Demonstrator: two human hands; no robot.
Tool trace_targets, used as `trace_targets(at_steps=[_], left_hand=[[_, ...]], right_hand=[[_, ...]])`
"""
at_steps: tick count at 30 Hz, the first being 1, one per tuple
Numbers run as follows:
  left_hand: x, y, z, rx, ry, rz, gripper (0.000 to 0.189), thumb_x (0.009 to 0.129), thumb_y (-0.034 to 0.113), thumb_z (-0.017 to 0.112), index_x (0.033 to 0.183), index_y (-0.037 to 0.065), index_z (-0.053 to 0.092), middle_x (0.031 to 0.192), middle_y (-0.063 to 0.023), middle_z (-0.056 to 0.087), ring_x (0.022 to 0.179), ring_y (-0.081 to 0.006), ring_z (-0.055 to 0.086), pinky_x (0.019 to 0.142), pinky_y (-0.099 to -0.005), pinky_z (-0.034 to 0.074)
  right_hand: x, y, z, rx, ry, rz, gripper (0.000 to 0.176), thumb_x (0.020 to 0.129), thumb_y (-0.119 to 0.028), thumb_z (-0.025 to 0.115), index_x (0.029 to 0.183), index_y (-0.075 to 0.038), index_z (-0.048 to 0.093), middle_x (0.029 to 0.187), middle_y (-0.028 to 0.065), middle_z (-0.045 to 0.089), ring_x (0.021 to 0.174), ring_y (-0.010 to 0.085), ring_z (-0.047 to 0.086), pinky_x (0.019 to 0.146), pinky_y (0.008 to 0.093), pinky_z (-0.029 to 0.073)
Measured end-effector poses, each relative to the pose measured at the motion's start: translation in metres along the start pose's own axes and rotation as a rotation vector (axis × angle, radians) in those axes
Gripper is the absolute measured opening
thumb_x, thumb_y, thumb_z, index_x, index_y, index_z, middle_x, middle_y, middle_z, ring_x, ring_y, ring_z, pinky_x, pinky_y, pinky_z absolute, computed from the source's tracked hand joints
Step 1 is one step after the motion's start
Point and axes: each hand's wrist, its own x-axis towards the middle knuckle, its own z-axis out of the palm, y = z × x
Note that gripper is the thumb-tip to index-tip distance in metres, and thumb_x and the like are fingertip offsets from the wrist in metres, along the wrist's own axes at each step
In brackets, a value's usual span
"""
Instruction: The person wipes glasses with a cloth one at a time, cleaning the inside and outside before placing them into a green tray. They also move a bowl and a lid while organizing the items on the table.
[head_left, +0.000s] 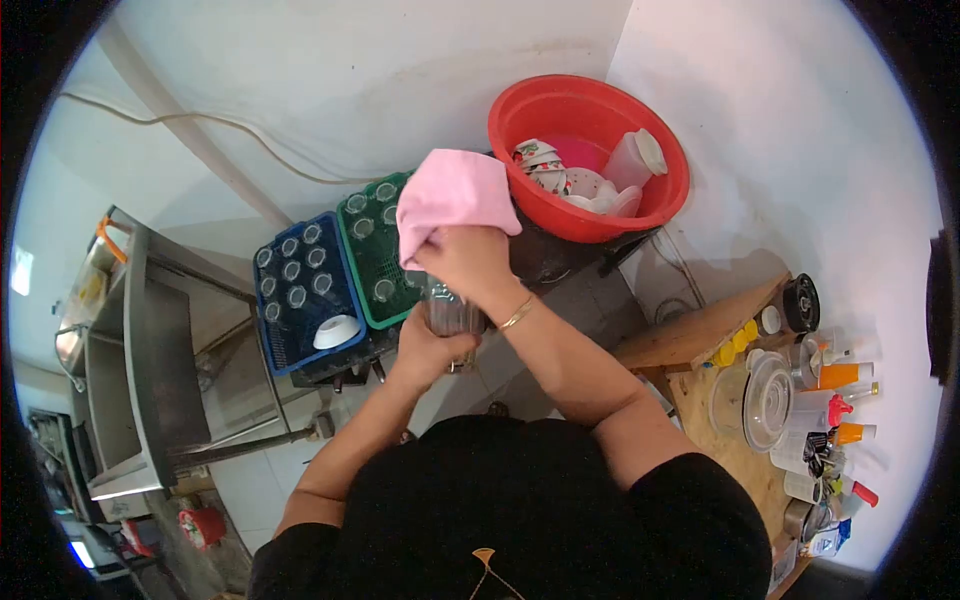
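Observation:
My left hand [428,347] is wrapped round the lower part of a clear drinking glass [450,315] in front of my chest. Just above it, my right hand [468,262] grips a pink cloth [455,190] by its lower edge. The cloth bunches up over the fingers and hides part of them, along with the top of the glass. Behind the glass is a green basket [372,235] with several clear glasses in it. To its left, a blue basket [300,345] holds several more glasses and a white bowl [337,331].
A large red tub [590,228] with patterned bowls and a whitish plastic container [637,158] stands at the back right. On the right, a wooden table [690,395] carries lidded tubs and bottles. A metal frame unit [150,370] stands at the left.

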Motion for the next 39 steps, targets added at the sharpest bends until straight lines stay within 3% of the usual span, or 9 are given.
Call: trace_targets(at_steps=[5,8,11,15,20,23,30,32,39], left_hand=[[-0.013,0.007,-0.003,-1.370,-0.734,-0.469,0.062,0.072,0.039,0.061,0.116,-0.003,0.050,0.093,-0.0133,0.060,0.076,-0.0303,0.061,0.077,-0.0488,0.048],[-0.014,0.004,0.001,-1.058,-0.613,-0.437,0.059,0.070,0.030,0.066,0.116,-0.002,0.048,0.093,-0.0132,0.060,0.078,-0.0265,0.061,0.072,-0.0434,0.049],[-0.006,0.008,0.014,-0.257,-0.279,-0.248,0.060,0.067,0.019,0.072,0.117,-0.001,0.046,0.092,-0.0139,0.060,0.079,-0.0238,0.062,0.071,-0.0392,0.051],[0.002,0.005,0.013,-0.467,-0.256,-0.195,0.065,0.062,0.009,0.076,0.118,-0.002,0.045,0.092,-0.0143,0.060,0.080,-0.0229,0.063,0.072,-0.0365,0.053],[0.006,0.030,-0.009,-0.568,-0.523,0.109,0.083,0.057,0.016,0.079,0.127,0.005,0.036,0.096,-0.0159,0.059,0.083,-0.0278,0.063,0.073,-0.0427,0.054],[0.015,0.034,-0.017,-0.562,-0.405,0.072,0.073,0.062,0.014,0.075,0.124,0.003,0.039,0.099,-0.0135,0.059,0.084,-0.0252,0.063,0.074,-0.0399,0.054],[0.028,0.026,-0.008,-0.480,-0.185,0.236,0.054,0.068,0.001,0.071,0.115,0.003,0.045,0.097,-0.0067,0.060,0.087,-0.0165,0.061,0.076,-0.0305,0.050],[0.020,0.043,-0.017,-0.425,-0.359,0.114,0.054,0.068,0.001,0.072,0.115,0.003,0.046,0.096,-0.0065,0.061,0.088,-0.0163,0.061,0.076,-0.0298,0.050],[0.054,0.043,-0.055,-0.719,-0.230,-0.061,0.038,0.084,0.032,0.061,0.109,0.005,0.053,0.095,-0.0071,0.062,0.083,-0.0180,0.062,0.072,-0.0325,0.049]], right_hand=[[-0.029,0.058,0.028,1.310,0.035,0.549,0.028,0.084,-0.023,0.059,0.098,0.002,0.064,0.092,0.0074,0.065,0.079,0.0152,0.063,0.068,0.0285,0.050],[-0.028,0.052,0.017,1.388,0.130,0.626,0.028,0.083,-0.023,0.060,0.096,0.001,0.065,0.086,0.0074,0.066,0.076,0.0133,0.062,0.066,0.0271,0.049],[-0.018,0.031,-0.002,0.529,-0.022,0.337,0.028,0.077,-0.035,0.063,0.078,-0.008,0.070,0.063,0.0113,0.063,0.059,0.0209,0.063,0.057,0.0338,0.048],[-0.013,0.035,-0.001,0.469,0.131,0.381,0.031,0.080,-0.037,0.060,0.080,-0.007,0.068,0.069,0.0089,0.065,0.066,0.0246,0.064,0.062,0.0367,0.049],[-0.053,0.096,-0.003,1.851,0.194,0.881,0.038,0.095,-0.027,0.043,0.119,0.001,0.052,0.111,0.0102,0.060,0.097,0.0219,0.059,0.082,0.0336,0.048],[-0.057,0.059,-0.034,2.034,-0.065,0.728,0.044,0.096,-0.030,0.039,0.127,0.001,0.044,0.116,0.0135,0.056,0.107,0.0228,0.055,0.088,0.0343,0.045],[-0.054,-0.014,0.000,0.471,0.018,0.247,0.043,0.092,-0.036,0.041,0.105,0.003,0.055,0.087,0.0123,0.061,0.075,0.0229,0.062,0.063,0.0352,0.051],[-0.004,-0.022,-0.018,1.374,0.219,0.981,0.045,0.092,-0.037,0.040,0.104,0.005,0.053,0.082,0.0146,0.059,0.071,0.0239,0.061,0.059,0.0355,0.048],[-0.012,-0.028,0.046,0.769,0.157,0.442,0.040,0.098,-0.030,0.036,0.114,0.003,0.051,0.094,0.0104,0.059,0.083,0.0179,0.056,0.075,0.0325,0.047]])
